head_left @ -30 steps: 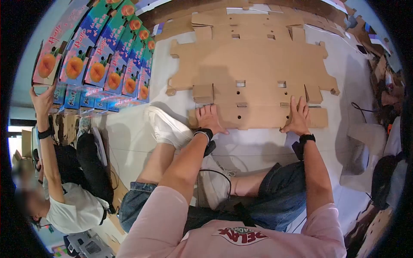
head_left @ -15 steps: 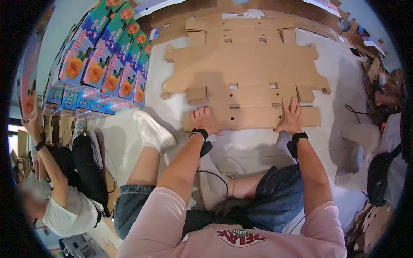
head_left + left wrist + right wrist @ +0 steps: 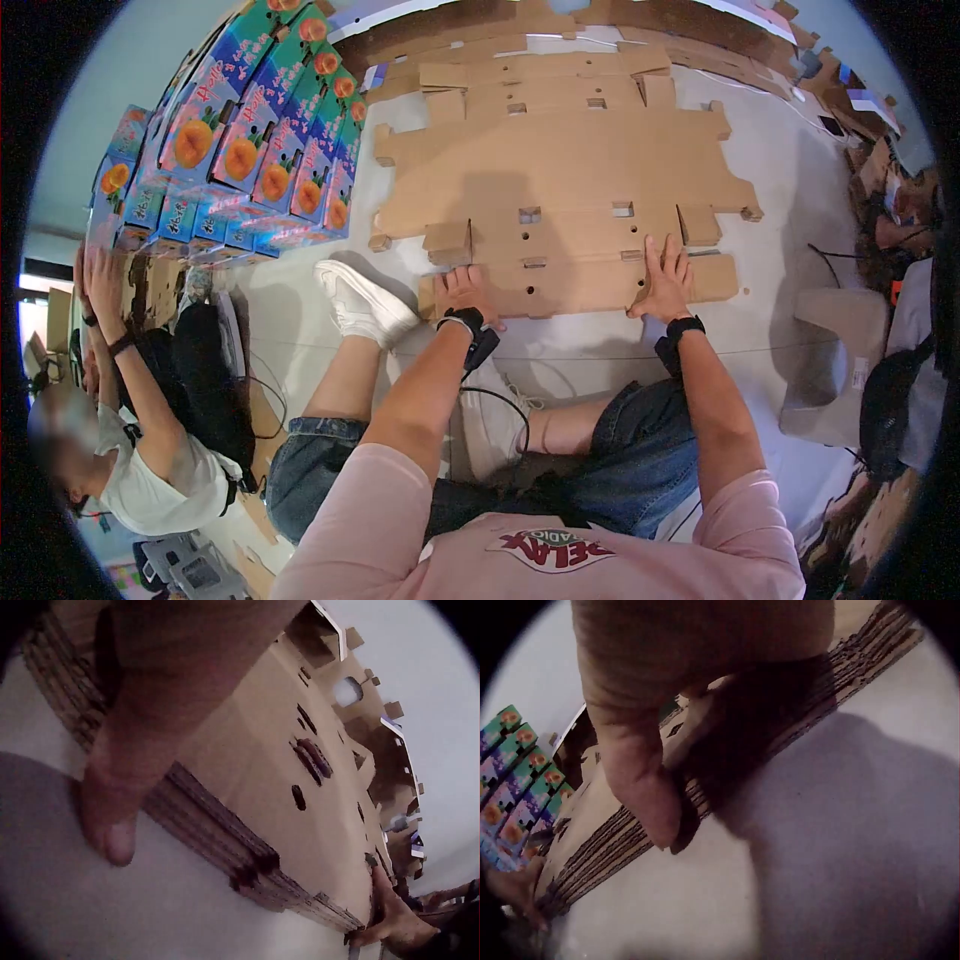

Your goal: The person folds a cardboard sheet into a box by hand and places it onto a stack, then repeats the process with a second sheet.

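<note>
A stack of flat brown cardboard box blanks [image 3: 560, 160] lies on the floor, its layered near edge showing in both wrist views. My left hand [image 3: 466, 291] rests on the stack's near left part, fingers stretched over the top sheet. In the left wrist view its thumb [image 3: 112, 817] hangs down beside the edge. Farther right, my right hand [image 3: 665, 280] lies on the same near flap with fingers spread. Its thumb [image 3: 649, 802] points down against the layered edge in the right wrist view. Slots and small round holes run along the flap between the hands.
Printed fruit boxes [image 3: 245, 155] stand stacked at the left. Another person [image 3: 150, 440] sits beside them, both hands raised to a box. My white shoe [image 3: 365, 305] is left of the blanks; a grey plastic stool [image 3: 835, 365] stands at the right.
My hands stay on the blanks' near edge as the head view shifts slightly. At the left, the other person's held box has moved from high up to lower beside the stack.
</note>
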Tool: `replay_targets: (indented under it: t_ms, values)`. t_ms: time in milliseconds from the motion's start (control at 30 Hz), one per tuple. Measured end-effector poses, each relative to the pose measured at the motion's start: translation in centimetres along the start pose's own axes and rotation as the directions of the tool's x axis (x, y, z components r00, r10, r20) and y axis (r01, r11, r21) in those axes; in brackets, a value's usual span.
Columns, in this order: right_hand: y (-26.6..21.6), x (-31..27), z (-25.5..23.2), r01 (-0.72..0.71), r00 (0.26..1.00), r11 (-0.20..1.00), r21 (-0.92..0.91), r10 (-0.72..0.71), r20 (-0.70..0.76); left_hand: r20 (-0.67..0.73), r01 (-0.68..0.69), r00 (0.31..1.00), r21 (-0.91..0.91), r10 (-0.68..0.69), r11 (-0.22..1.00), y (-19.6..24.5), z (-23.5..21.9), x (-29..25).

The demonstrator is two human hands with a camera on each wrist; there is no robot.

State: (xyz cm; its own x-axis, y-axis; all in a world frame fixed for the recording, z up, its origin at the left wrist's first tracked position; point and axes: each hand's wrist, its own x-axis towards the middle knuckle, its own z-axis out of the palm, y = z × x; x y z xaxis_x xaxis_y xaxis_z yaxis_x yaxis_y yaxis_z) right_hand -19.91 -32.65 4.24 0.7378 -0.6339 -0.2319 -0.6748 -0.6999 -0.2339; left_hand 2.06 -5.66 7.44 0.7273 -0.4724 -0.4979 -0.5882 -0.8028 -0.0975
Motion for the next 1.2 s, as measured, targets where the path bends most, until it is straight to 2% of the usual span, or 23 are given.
replay_targets:
  t_ms: [67,200,267,400,467,500,567,600,667,733,800,833,867,967,1000,1067,1100,1133,1200]
  values:
    - [-0.1,-0.4,-0.5,0.003,1.000,1.000,0.019,-0.003,0.015,0.057,0.010,0.998,-0.034,-0.008,0.999,0.3,-0.8,-0.3]
    - [0.3,-0.5,0.2,-0.004,1.000,1.000,0.027,0.004,-0.006,0.023,-0.004,1.000,-0.042,0.005,0.999,-0.1,0.1,0.1]
    - [0.5,-0.3,0.0,-0.020,0.999,0.998,0.053,0.018,0.031,0.088,-0.029,0.996,-0.064,0.035,0.998,-0.4,-0.4,0.4]
    - [-0.6,-0.7,-1.2,-0.049,0.995,0.998,0.027,0.047,0.091,-0.013,-0.071,0.997,-0.186,0.070,0.980,-2.2,1.6,0.3]
    - [-1.1,-1.1,-1.2,-0.088,0.982,0.996,0.008,0.086,0.166,-0.056,-0.034,0.998,-0.374,0.014,0.927,-3.0,2.1,-1.2]
    - [-1.5,-1.6,-1.2,-0.085,0.983,0.996,0.003,0.083,0.161,-0.060,-0.035,0.998,-0.380,0.013,0.924,-3.2,2.2,-2.0]
    - [-3.3,-2.6,-0.7,-0.116,0.950,0.992,-0.049,0.125,0.286,-0.070,-0.059,0.997,-0.421,0.033,0.905,-4.0,2.0,-3.6]
    - [-4.3,-3.3,0.0,-0.114,0.952,0.992,-0.051,0.124,0.279,-0.076,-0.062,0.997,-0.424,0.032,0.904,-4.8,3.0,-3.8]
    - [-6.7,-5.8,1.8,0.065,0.959,0.994,-0.085,-0.039,0.281,-0.188,-0.172,0.978,-0.500,0.087,0.849,-6.1,5.6,-3.4]
    - [-9.9,-9.3,1.6,0.261,0.916,0.965,-0.034,-0.237,0.324,-0.217,-0.166,0.974,-0.488,0.065,0.857,-6.4,5.8,-4.9]
    - [-9.9,-10.0,6.4,0.525,0.765,0.812,0.254,-0.582,0.278,-0.242,-0.161,0.969,-0.473,0.048,0.866,-6.8,5.9,-6.5]
    - [-11.3,-11.8,5.1,0.460,0.712,0.844,0.276,-0.536,0.454,-0.272,-0.201,0.959,-0.468,0.076,0.860,-6.9,5.8,-7.2]
    - [-12.9,-13.7,3.9,0.390,0.629,0.877,0.282,-0.477,0.614,-0.301,-0.241,0.948,-0.463,0.105,0.853,-7.1,5.8,-7.8]
    - [-13.8,-17.9,4.7,0.467,0.608,0.864,0.187,-0.468,0.641,-0.259,-0.304,0.947,-0.536,0.189,0.788,-7.3,4.9,-10.2]
    - [-14.5,-18.6,4.3,0.468,0.613,0.865,0.181,-0.465,0.639,-0.265,-0.309,0.945,-0.537,0.190,0.785,-7.2,4.8,-10.9]
    - [-15.7,-19.9,3.3,0.561,0.718,0.826,-0.058,-0.451,0.530,-0.213,-0.277,0.958,-0.524,0.191,0.806,-6.8,4.8,-12.3]
    - [-16.4,-20.3,2.2,0.571,0.712,0.815,-0.099,-0.431,0.555,-0.217,-0.282,0.957,-0.522,0.195,0.805,-6.5,5.0,-13.0]
    - [-17.1,-20.9,1.4,0.566,0.716,0.818,-0.101,-0.427,0.552,-0.259,-0.284,0.951,-0.517,0.169,0.807,-6.3,5.2,-13.6]
    - [-18.2,-21.9,0.2,0.495,0.767,0.847,-0.193,-0.322,0.555,-0.309,-0.298,0.939,-0.510,0.151,0.807,-6.1,5.3,-14.9]
